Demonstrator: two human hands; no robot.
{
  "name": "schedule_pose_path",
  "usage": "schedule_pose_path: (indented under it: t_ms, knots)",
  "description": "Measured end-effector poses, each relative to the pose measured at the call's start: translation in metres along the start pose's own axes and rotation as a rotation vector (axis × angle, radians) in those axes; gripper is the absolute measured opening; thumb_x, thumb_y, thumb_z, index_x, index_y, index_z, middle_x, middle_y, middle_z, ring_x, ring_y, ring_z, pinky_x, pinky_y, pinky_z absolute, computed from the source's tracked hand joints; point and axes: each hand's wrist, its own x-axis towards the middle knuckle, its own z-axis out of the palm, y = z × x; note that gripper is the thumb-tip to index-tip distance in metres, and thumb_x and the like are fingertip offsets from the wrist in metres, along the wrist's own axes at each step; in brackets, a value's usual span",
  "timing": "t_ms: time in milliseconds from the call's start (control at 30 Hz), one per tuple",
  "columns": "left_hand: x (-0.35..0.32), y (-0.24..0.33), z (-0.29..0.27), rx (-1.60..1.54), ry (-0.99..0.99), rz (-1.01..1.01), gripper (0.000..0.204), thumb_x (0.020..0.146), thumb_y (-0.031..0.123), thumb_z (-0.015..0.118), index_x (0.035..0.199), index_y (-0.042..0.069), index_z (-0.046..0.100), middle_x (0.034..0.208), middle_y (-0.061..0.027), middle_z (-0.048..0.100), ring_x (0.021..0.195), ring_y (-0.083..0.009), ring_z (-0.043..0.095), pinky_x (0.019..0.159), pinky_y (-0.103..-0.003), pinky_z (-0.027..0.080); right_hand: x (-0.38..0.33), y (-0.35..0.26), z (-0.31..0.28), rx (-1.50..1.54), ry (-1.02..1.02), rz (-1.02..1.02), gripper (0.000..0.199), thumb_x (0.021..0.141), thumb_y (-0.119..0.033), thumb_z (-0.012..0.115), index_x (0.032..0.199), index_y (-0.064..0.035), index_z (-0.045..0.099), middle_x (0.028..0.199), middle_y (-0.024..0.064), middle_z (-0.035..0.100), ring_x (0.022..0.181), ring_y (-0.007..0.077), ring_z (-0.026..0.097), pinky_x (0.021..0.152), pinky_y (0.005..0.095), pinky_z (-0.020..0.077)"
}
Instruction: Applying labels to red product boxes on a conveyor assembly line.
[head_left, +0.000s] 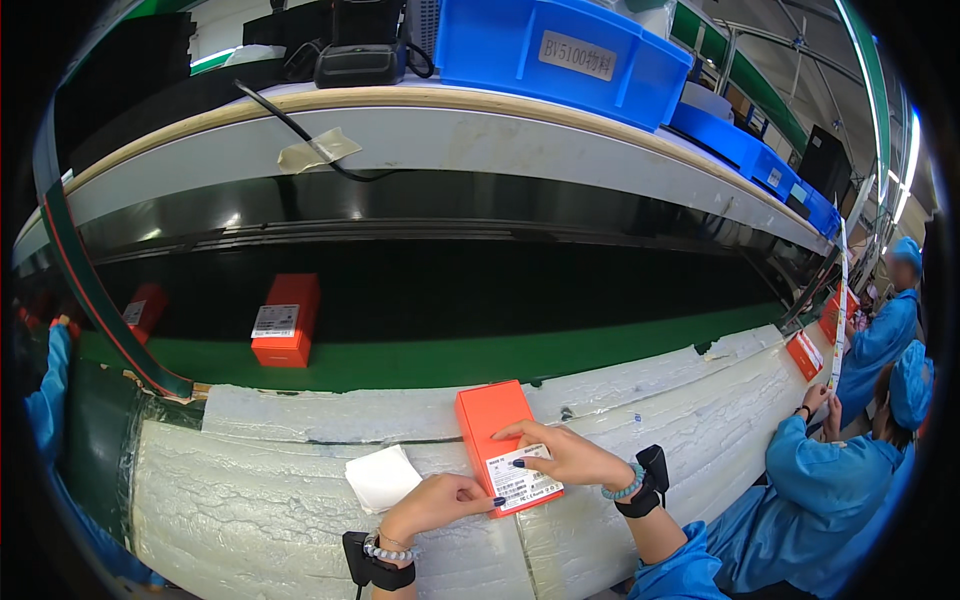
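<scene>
A red-orange box [494,410] lies tilted on the pale, film-covered work surface before me, a white printed label [530,488] on its near end. My left hand [440,505] is closed at the label's lower left corner, thumb and forefinger together there. From the right, my right hand [575,458] reaches over the box with forefinger stretched out on the red face and thumb on the label's upper part. Its other fingers are partly hidden. Beside my left hand lies a small stack of white sheets [383,478].
Beyond the work surface runs a dark conveyor belt [480,290] with a green edge, carrying red boxes [288,318]. A shelf [500,140] above holds a blue bin [560,60]. Co-workers in blue [835,480] sit at the right; a blue sleeve [48,390] shows at the left.
</scene>
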Motion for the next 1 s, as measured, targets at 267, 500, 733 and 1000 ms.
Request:
schedule_pose_path:
  t_ms: [267,500,733,1000]
  knots:
    - [0.002,-0.004,0.002,-0.007,-0.006,-0.015,0.030,0.083,0.034,0.071,0.086,0.004,0.072,0.079,-0.0067,0.070,0.072,-0.0143,0.064,0.068,-0.027,0.049,-0.002,-0.004,0.001,-0.010,0.016,-0.034,0.048,0.083,0.000,0.057,0.130,-0.0074,0.050,0.100,0.0129,0.064,0.095,0.0225,0.062,0.086,0.0349,0.0472]
    - [0.000,-0.002,0.002,0.003,-0.002,-0.051,0.031,0.081,0.036,0.070,0.084,0.006,0.073,0.078,-0.0061,0.070,0.072,-0.0147,0.064,0.069,-0.027,0.048,0.000,-0.003,0.006,-0.017,0.021,-0.048,0.042,0.084,-0.001,0.056,0.125,-0.0063,0.051,0.108,0.0137,0.064,0.098,0.0251,0.062,0.086,0.0359,0.0473]
    - [0.002,0.000,0.002,0.038,0.014,-0.005,0.034,0.082,0.039,0.068,0.084,0.006,0.073,0.077,-0.0072,0.070,0.073,-0.0170,0.066,0.070,-0.028,0.049,-0.003,0.006,0.024,-0.249,0.120,-0.090,0.042,0.081,-0.002,0.056,0.123,-0.0072,0.051,0.105,0.0130,0.061,0.100,0.0283,0.060,0.084,0.0392,0.0466]
    - [0.013,-0.007,0.004,-0.085,0.360,-0.054,0.036,0.093,0.030,0.053,0.087,-0.001,0.069,0.075,-0.0091,0.070,0.066,-0.0165,0.065,0.065,-0.028,0.051,0.000,-0.020,0.087,-1.098,0.582,-0.129,0.050,0.081,-0.023,0.059,0.129,-0.0106,0.051,0.125,0.0118,0.051,0.124,0.0369,0.039,0.102,0.0636,0.0250]
